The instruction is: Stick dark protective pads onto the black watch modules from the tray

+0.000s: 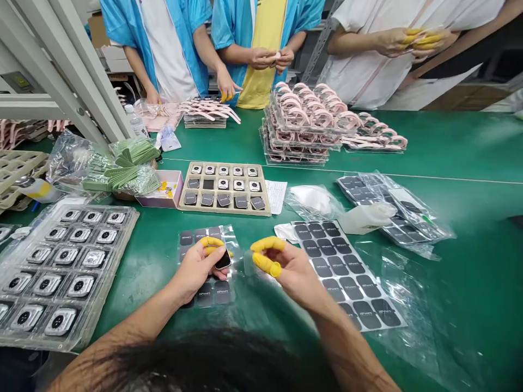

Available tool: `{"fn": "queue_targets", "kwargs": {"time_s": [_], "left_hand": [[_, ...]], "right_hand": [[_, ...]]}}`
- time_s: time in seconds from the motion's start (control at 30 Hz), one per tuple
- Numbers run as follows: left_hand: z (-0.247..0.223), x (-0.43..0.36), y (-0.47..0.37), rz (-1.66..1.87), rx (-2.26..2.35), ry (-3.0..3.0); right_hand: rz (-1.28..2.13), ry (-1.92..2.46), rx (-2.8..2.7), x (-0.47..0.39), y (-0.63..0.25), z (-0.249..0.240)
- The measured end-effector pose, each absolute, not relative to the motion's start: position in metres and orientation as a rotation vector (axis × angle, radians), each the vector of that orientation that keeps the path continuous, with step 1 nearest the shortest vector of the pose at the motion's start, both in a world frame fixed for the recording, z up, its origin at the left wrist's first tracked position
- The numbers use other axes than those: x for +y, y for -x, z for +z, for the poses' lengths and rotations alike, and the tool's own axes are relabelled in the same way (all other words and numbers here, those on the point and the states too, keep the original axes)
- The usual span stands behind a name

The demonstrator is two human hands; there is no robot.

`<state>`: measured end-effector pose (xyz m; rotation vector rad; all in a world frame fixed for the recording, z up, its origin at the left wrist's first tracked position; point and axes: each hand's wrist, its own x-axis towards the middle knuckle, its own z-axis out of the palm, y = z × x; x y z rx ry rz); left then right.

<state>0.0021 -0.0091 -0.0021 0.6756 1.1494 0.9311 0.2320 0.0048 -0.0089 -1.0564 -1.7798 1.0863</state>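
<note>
My left hand (200, 269), with yellow finger cots, is closed on a watch case (223, 260) whose dark glossy face is turned up. Beneath that hand lies a sheet of dark square stickers (205, 294) on clear backing. To the right, my right hand (286, 264), also in yellow finger cots, pinches a small piece of clear film (248, 262); its outline is faint. A gap separates the film from the watch case. Beside my right forearm is a larger sheet of dark printed stickers (338, 265).
A clear tray of watch cases (65, 253) stands at left; a beige tray (226, 209) holds more cases, several under dark stickers. Around them are a small box (180, 188), green straps (131, 166), a white bottle (368, 218) and stacked pink straps (302, 117). Co-workers stand opposite.
</note>
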Motion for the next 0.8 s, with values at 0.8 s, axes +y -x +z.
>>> {"fn": "queue_targets", "kwargs": {"time_s": [0.8], "left_hand": [[-0.026,0.001,0.009,0.927,1.152,-0.931]], "right_hand": [[0.447,1.053,-2.015,0.016,-0.175,-0.035]]}}
